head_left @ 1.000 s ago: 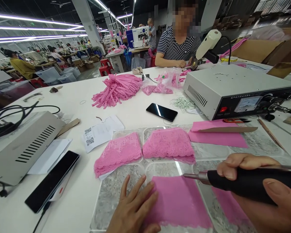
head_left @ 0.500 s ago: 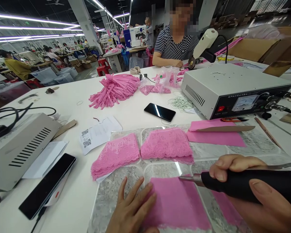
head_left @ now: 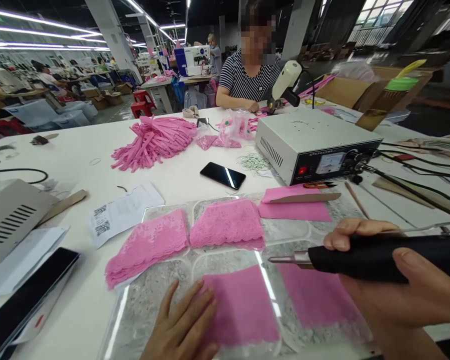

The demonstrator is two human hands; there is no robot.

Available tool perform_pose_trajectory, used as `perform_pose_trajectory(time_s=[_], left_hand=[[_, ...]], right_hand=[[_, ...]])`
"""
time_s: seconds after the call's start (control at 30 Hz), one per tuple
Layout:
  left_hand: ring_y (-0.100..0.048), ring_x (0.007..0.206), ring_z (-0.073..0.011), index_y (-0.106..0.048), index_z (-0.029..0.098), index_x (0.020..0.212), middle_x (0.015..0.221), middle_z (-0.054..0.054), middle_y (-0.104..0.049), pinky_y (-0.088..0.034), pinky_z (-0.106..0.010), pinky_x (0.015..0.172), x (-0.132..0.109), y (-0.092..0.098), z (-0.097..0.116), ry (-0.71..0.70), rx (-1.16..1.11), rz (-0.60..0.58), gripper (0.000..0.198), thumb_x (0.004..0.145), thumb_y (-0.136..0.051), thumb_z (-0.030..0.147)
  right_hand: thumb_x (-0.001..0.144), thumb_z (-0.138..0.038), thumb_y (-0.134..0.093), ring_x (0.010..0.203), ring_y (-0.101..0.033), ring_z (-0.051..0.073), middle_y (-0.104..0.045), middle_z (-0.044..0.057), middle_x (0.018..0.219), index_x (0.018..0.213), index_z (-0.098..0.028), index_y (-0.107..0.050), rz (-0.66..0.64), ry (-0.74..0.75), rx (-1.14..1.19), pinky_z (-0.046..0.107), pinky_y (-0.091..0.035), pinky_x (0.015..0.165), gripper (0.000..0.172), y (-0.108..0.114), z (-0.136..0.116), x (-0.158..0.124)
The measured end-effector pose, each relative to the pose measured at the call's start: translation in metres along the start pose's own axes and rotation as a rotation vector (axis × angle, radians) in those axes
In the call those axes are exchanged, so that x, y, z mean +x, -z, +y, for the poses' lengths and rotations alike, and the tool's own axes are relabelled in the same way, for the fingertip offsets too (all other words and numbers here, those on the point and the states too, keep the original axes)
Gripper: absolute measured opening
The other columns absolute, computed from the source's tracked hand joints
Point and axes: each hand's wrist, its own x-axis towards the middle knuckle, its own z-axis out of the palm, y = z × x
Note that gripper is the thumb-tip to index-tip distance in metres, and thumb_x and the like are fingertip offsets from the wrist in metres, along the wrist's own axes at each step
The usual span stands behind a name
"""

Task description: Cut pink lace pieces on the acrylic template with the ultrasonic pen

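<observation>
On the marbled mat (head_left: 146,286), the left grip (head_left: 178,327) lies spread and clasps nothing, draped over the left edge of the pink fabric piece (head_left: 245,307), apparently to steady it. The right grip (head_left: 405,300) is wrapped around the black tool (head_left: 371,260), likely for fine control, with the metal tip (head_left: 283,259) near the piece's far right corner.

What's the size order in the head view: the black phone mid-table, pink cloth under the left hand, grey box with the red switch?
1. Grey box
2. Pink cloth, nearer the camera and partly hidden by the left hand
3. Black phone
</observation>
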Motion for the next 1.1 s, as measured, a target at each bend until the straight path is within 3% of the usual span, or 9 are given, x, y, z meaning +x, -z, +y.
perform_pose_trajectory(time_s=[0.1, 0.3, 0.4, 0.53, 0.63, 0.9, 1.1], left_hand=[[-0.052, 0.126, -0.0216, -0.064, 0.013, 0.112, 0.115, -0.008, -0.069, -0.019, -0.047, 0.118, 0.031, -0.006, 0.025, -0.021, -0.065, -0.032, 0.023, 0.094, -0.050, 0.018], [-0.054, 0.123, -0.0214, -0.061, 0.012, 0.116, 0.125, -0.006, -0.064, -0.020, -0.047, 0.118, 0.084, -0.031, 0.064, -0.088, -0.185, -0.134, 0.032, 0.097, -0.048, 0.033], [-0.051, 0.126, -0.0224, -0.059, 0.012, 0.119, 0.127, -0.009, -0.062, -0.021, -0.049, 0.117, 0.087, -0.047, 0.071, -0.109, -0.166, -0.139, 0.039, 0.096, -0.048, 0.041], [-0.049, 0.127, -0.0212, -0.060, 0.017, 0.118, 0.124, -0.007, -0.064, -0.013, -0.050, 0.118, 0.077, -0.067, 0.074, -0.079, -0.122, -0.021, 0.049, 0.092, -0.048, 0.057], [-0.046, 0.130, -0.0213, -0.060, 0.019, 0.120, 0.128, -0.006, -0.061, -0.010, -0.050, 0.118, 0.072, -0.075, 0.076, -0.075, -0.108, -0.004, 0.052, 0.092, -0.046, 0.061], [-0.046, 0.131, -0.0207, -0.060, 0.018, 0.118, 0.124, -0.004, -0.064, -0.006, -0.050, 0.118, 0.077, -0.067, 0.074, -0.078, -0.155, 0.009, 0.049, 0.095, -0.042, 0.057], [-0.049, 0.128, -0.0179, -0.059, 0.014, 0.120, 0.126, -0.004, -0.063, -0.009, -0.041, 0.120, 0.093, -0.039, 0.068, 0.016, -0.297, -0.170, 0.029, 0.098, -0.046, 0.027]], right_hand=[[0.058, -0.040, -0.069, 0.048, -0.052, 0.015, -0.058, 0.002, 0.063, 0.062, -0.020, -0.067, -0.005, -0.048, -0.008, 0.032, -0.049, 0.044, 0.021, 0.014, -0.006, 0.004], [0.063, -0.043, -0.072, 0.049, -0.054, 0.016, -0.060, 0.002, 0.064, 0.068, -0.022, -0.068, -0.085, -0.034, 0.002, 0.033, -0.051, 0.046, 0.022, 0.035, -0.002, 0.000], [0.068, -0.040, -0.071, 0.051, -0.054, 0.016, -0.060, 0.002, 0.066, 0.071, -0.022, -0.068, -0.117, 0.013, 0.030, 0.033, -0.052, 0.048, 0.019, 0.041, 0.002, 0.001], [0.070, -0.035, -0.067, 0.053, -0.055, 0.017, -0.060, 0.004, 0.066, 0.073, -0.021, -0.068, -0.109, 0.027, 0.043, 0.035, -0.052, 0.050, 0.015, 0.043, 0.008, 0.001], [0.070, -0.037, -0.068, 0.053, -0.054, 0.017, -0.060, 0.004, 0.070, 0.074, -0.021, -0.067, -0.091, 0.003, 0.040, 0.036, -0.051, 0.051, 0.016, 0.039, 0.010, -0.001], [0.066, -0.036, -0.065, 0.055, -0.052, 0.017, -0.059, 0.003, 0.069, 0.071, -0.021, -0.066, -0.006, -0.049, -0.003, 0.036, -0.049, 0.051, 0.015, 0.032, 0.012, -0.001], [0.062, -0.033, -0.059, 0.046, -0.049, 0.015, -0.059, 0.003, 0.066, 0.067, -0.021, -0.066, 0.009, 0.013, 0.023, 0.034, -0.046, 0.043, 0.015, 0.042, 0.011, 0.005]])
